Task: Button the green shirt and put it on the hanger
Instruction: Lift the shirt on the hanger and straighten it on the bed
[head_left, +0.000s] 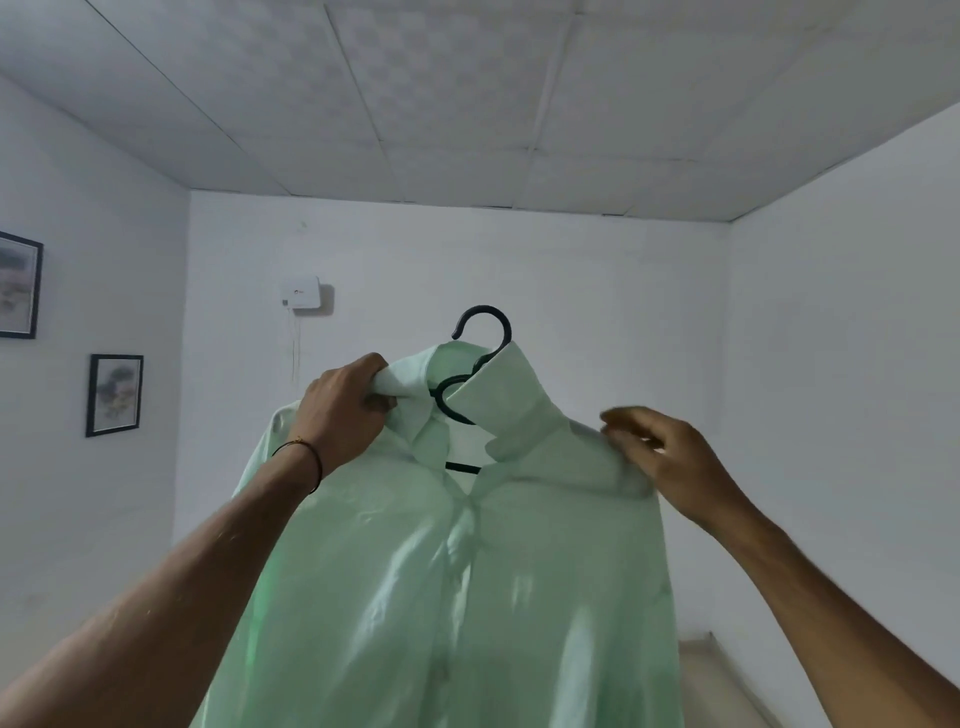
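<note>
Status: green shirt (467, 597) on black hanger (483, 325), aloft.
My left hand (345, 410) grips the collar (410, 376); right hand (670, 457) at shoulder (582, 457), grip I cannot tell.

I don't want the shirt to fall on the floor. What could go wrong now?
1. The hanger hooks on nothing; the left hand pinching the collar carries the green shirt. If its grip loosens, both might drop.
2. The hanger looks tilted in the open neck, so one shoulder could slide off.
3. The right hand is blurred at the shoulder; a hard tug might pull the shirt crooked.
</note>
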